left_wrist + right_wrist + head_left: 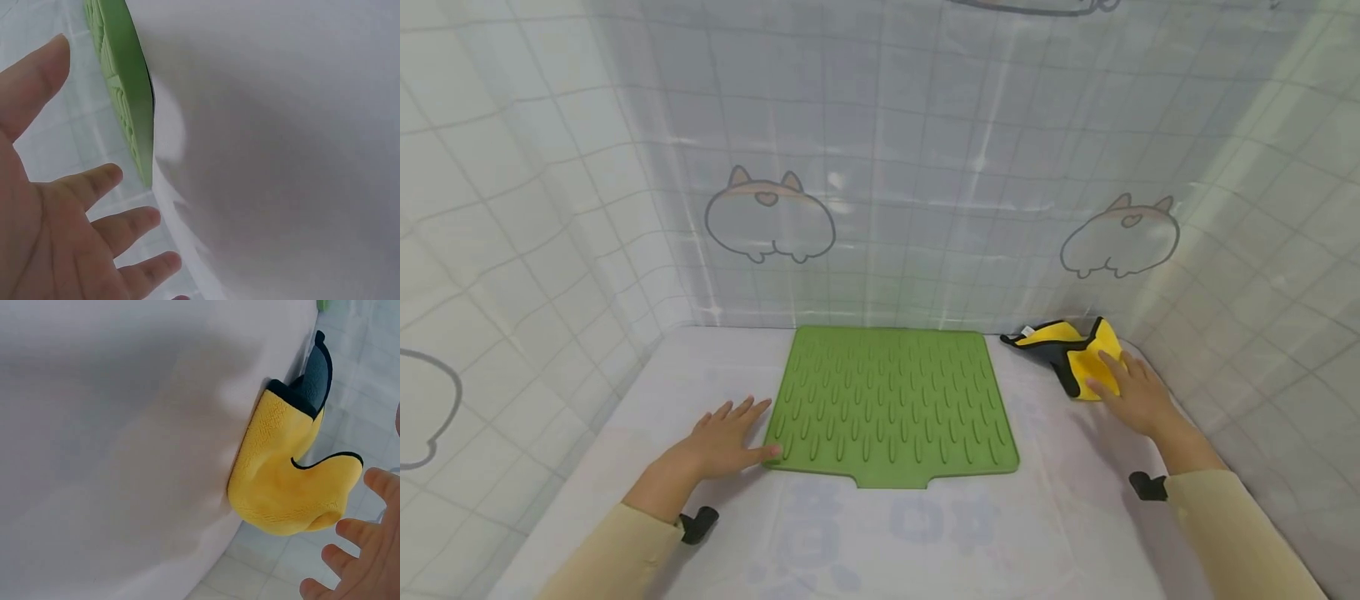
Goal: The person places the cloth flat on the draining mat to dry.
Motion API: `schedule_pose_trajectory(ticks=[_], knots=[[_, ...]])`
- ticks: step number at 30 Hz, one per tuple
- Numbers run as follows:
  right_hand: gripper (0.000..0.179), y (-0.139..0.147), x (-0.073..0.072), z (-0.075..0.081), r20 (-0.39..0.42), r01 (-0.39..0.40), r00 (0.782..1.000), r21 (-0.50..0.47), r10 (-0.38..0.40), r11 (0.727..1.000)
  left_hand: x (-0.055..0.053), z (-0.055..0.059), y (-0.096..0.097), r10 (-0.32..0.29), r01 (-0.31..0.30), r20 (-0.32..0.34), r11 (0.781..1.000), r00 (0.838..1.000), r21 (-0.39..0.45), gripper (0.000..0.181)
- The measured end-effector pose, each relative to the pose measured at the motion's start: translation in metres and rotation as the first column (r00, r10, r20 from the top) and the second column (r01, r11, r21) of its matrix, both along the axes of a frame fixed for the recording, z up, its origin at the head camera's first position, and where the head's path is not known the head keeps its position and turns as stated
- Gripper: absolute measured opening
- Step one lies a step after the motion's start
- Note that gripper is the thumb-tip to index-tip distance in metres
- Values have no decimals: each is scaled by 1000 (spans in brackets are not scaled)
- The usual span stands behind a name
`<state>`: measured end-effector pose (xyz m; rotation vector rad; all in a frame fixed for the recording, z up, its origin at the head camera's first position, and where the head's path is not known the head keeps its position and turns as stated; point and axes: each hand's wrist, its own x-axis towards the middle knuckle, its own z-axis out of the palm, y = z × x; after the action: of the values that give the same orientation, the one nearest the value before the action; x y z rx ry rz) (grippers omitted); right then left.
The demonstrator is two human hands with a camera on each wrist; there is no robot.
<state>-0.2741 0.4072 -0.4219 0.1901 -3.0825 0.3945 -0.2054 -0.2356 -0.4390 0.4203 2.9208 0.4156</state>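
A green mat [891, 400] with raised oval ridges and a short front tab lies flat on the white table. My left hand [721, 442] hovers by its front left corner, fingers spread and nothing held; the left wrist view shows the palm [50, 244] apart from the mat's edge [134, 106]. At the back right sits a crumpled yellow and dark grey cloth [1086, 358] with black trim. My right hand [1138, 396] is over its right side with fingers extended. In the right wrist view the fingertips are close to the cloth [281, 475]; whether they touch it I cannot tell.
The white table [880, 550] has faint printed shapes near its front. Grid-patterned sheets with cartoon animal drawings stand as walls behind [910, 167], at left [512, 208] and at right [1285, 275]. The right wall is close beside my right hand.
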Motion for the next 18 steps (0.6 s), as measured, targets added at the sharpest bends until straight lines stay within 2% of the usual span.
schedule_pose_trajectory(ticks=[4,8,15,18], knots=[[79,2,-5,1,-36,-6,999,-7,6,1000,-1,1,2,-2,-1,54,999,999,53,94],[74,4,-9,3,-88,-25,996,-27,23,999,-1,-1,3,0,-7,93,997,996,72,95],[68,14,-17,1,-81,29,996,-162,-43,986,-2,-2,4,-4,-3,106,998,994,59,95],[62,16,-20,-1,-99,29,994,-213,-51,977,-2,-3,4,-7,0,108,998,994,59,96]])
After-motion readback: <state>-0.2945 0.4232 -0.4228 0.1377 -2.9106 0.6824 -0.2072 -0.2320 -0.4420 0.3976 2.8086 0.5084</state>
